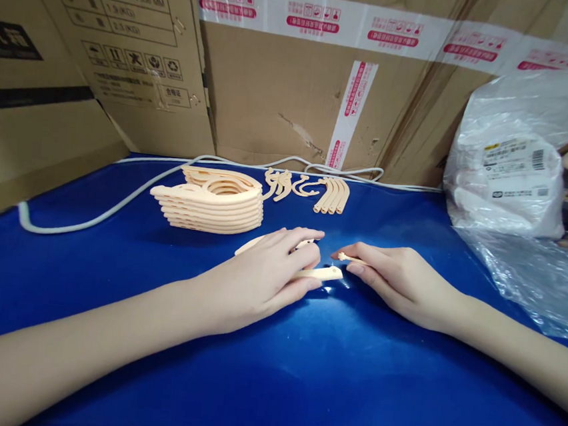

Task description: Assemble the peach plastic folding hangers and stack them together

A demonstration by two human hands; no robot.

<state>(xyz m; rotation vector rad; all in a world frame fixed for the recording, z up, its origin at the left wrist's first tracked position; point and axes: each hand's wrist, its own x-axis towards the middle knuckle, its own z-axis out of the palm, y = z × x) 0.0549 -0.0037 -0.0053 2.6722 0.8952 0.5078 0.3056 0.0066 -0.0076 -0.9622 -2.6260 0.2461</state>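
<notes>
My left hand (273,272) is closed on a cream plastic hanger piece (325,274), whose end with a small round hole sticks out past the thumb. Most of that piece lies under my palm and fingers. A short gap to the right, my right hand (402,281) pinches a thin cream plastic piece (346,257) with a knobbed tip, pointing left; its other end is hidden by the fingers. Behind my left hand stands a stack of curved cream hanger pieces (208,212). Further back lie small cream hooks (281,184) and several curved tube-like arms (333,196).
A white cable (113,210) runs over the blue tabletop (257,384) from the left and along the back. Cardboard boxes (275,98) wall in the rear and left. Clear plastic wrap with a white labelled bag (511,181) sits at the right.
</notes>
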